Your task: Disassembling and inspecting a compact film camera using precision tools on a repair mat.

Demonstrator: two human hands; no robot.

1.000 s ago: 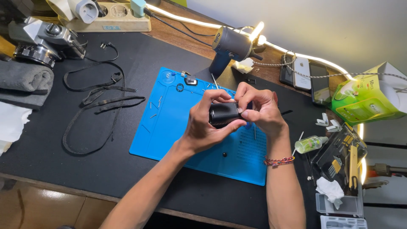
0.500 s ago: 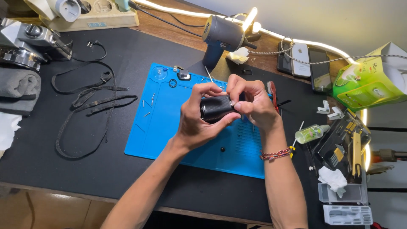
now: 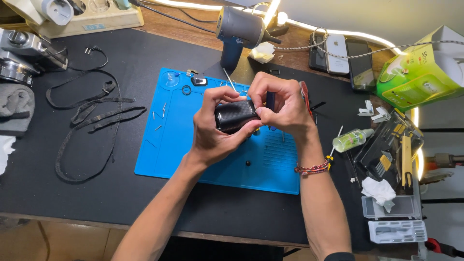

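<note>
Both of my hands grip a small black textured camera part (image 3: 233, 116) above the blue work mat (image 3: 164, 145). My left hand (image 3: 215, 133) wraps it from below and behind, thumb on top. My right hand (image 3: 282, 104) pinches its right end with curled fingers. A red beaded bracelet (image 3: 311, 168) is on my right wrist. Small screws and a black ring (image 3: 186, 90) lie loose on the mat.
A black camera strap (image 3: 92, 121) snakes across the dark desk on the left. A camera body (image 3: 19, 53) sits far left, a grey blower (image 3: 239, 29) behind the mat, two phones (image 3: 345, 55), a green box (image 3: 420, 72), a small bottle (image 3: 352, 140) and tool trays (image 3: 394, 164) on the right.
The view has shifted slightly, so the scene sits lower in frame. My hands keep hold of the black part, turning it a little between the fingers.
</note>
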